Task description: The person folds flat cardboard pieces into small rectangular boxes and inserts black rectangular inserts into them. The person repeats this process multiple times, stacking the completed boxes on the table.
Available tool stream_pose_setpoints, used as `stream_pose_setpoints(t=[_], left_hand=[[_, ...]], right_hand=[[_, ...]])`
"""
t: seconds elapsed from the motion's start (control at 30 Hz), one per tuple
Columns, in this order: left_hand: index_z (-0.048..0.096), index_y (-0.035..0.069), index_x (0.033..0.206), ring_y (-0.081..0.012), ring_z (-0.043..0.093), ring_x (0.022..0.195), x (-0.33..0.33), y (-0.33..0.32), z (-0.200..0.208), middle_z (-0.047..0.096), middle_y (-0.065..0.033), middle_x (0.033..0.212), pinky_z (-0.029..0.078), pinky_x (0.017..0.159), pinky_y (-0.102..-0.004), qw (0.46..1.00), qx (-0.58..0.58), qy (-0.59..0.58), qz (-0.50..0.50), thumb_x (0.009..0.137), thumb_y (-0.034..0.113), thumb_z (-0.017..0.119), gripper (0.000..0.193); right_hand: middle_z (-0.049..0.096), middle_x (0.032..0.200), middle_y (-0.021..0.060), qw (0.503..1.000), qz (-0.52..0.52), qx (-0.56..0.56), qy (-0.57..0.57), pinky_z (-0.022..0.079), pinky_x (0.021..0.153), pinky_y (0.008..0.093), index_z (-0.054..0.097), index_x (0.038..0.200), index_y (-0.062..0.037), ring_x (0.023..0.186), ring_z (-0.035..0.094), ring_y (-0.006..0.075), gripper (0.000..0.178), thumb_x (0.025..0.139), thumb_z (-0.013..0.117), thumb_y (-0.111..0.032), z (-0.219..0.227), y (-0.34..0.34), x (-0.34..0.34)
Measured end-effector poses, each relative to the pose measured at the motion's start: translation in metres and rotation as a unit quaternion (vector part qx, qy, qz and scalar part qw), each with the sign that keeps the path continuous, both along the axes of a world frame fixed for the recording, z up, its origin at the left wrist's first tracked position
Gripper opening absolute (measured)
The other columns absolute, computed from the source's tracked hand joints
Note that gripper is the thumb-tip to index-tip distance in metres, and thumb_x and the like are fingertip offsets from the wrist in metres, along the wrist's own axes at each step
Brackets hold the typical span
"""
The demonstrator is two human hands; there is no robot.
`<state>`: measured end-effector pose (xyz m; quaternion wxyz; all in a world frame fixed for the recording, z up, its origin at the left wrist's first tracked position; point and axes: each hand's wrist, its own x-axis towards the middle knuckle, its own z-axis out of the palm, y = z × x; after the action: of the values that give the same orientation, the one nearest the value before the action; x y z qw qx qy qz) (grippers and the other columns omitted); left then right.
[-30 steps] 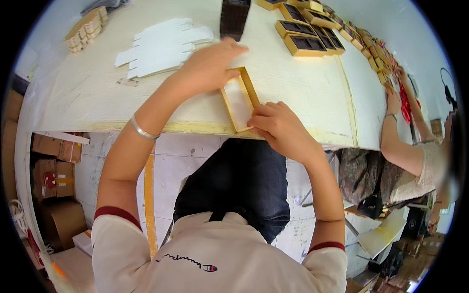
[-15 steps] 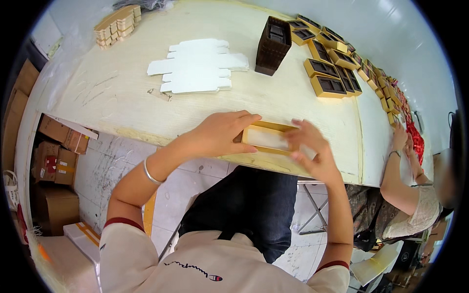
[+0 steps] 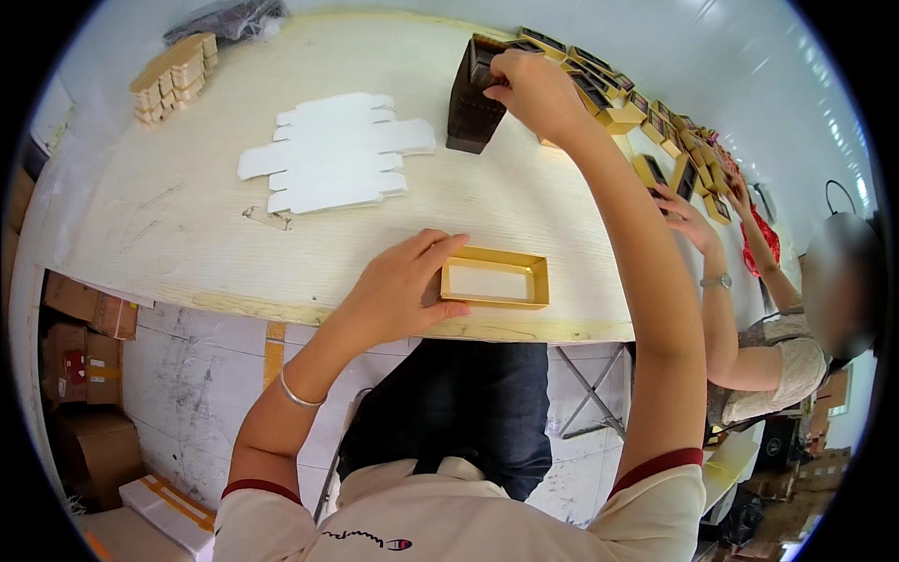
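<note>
A shallow gold box (image 3: pixel 496 302) with a white inside lies near the table's front edge. My left hand (image 3: pixel 398 286) is closed around its left end, thumb at the near side and fingers at the far side. My right hand (image 3: pixel 543 89) reaches far out over the table, its fingers pinched at the top of a tall stack of dark brown plastic insert trays (image 3: pixel 473 122). Whether it has lifted a tray off the stack cannot be made out. Left of that stack lie flat white box blanks (image 3: pixel 337 155).
Gold boxes with dark inserts (image 3: pixel 623 117) crowd the far right. A pile of folded tan card pieces (image 3: pixel 176 77) stands at the far left, beside a dark plastic bag (image 3: pixel 225 21). To the right, a co-worker's hand (image 3: pixel 691 220) handles boxes. Cardboard cartons (image 3: pixel 89 365) sit below left.
My right hand has left the gold box and moved up to the stack of brown trays. My left hand stays on the box. The co-worker's hand has come over to the gold boxes.
</note>
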<state>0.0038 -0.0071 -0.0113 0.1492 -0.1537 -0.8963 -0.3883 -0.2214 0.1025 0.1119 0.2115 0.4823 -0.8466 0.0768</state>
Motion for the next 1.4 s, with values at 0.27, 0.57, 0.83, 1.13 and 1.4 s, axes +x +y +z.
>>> stream_pose_setpoints(t=[0.27,0.57,0.83,1.13,1.4], left_hand=[[0.045,0.007,0.133,-0.0302,0.056,0.097,-0.003,0.003,0.002,0.054,-0.0121,0.117,0.048,0.085,-0.0355,0.999,0.034,-0.003,-0.011,0.069,0.023,0.079,0.074],[0.044,0.006,0.136,-0.0285,0.056,0.098,-0.003,0.008,0.018,0.053,-0.0119,0.121,0.047,0.087,-0.0341,0.997,-0.015,-0.072,-0.028,0.068,0.022,0.081,0.079],[0.042,0.006,0.137,-0.0308,0.043,0.123,-0.012,0.016,0.025,0.045,-0.0123,0.136,0.040,0.102,-0.0366,0.987,-0.148,-0.045,-0.037,0.068,0.022,0.080,0.080],[0.040,0.014,0.140,-0.0374,0.031,0.135,-0.017,0.044,0.020,0.039,-0.0126,0.142,0.034,0.108,-0.0461,0.982,-0.186,-0.005,-0.044,0.064,0.042,0.080,0.090],[0.042,0.012,0.140,-0.0359,0.029,0.137,-0.016,0.044,0.022,0.036,-0.0115,0.146,0.025,0.112,-0.0487,0.955,-0.287,0.079,0.013,0.064,0.047,0.075,0.090]], right_hand=[[0.054,0.071,-0.0019,0.836,0.067,-0.369,-0.401,0.040,0.056,0.0216,0.057,0.076,-0.0046,0.064,0.052,0.0058,0.029,0.085,0.070,-0.028,0.042,0.082,0.073],[0.057,0.066,0.0017,0.503,-0.070,-0.386,-0.770,0.044,0.048,0.0192,0.058,0.085,-0.0037,0.049,0.053,0.0074,0.021,0.087,0.068,-0.022,-0.058,0.194,0.142],[0.056,0.086,0.0093,0.930,-0.065,-0.191,-0.309,0.045,0.059,0.0287,0.061,0.110,-0.0040,0.066,0.054,0.0165,0.037,0.081,0.071,-0.024,-0.063,0.167,0.151],[0.055,0.079,0.0125,0.972,0.200,0.039,-0.119,0.047,0.061,0.0346,0.064,0.110,-0.0007,0.072,0.058,0.0269,0.034,0.078,0.065,-0.013,-0.062,0.171,0.136],[0.056,0.105,0.0176,0.973,0.120,0.104,-0.166,0.045,0.080,0.0391,0.058,0.120,-0.0009,0.095,0.055,0.0309,0.058,0.080,0.061,-0.044,-0.052,0.164,0.145]])
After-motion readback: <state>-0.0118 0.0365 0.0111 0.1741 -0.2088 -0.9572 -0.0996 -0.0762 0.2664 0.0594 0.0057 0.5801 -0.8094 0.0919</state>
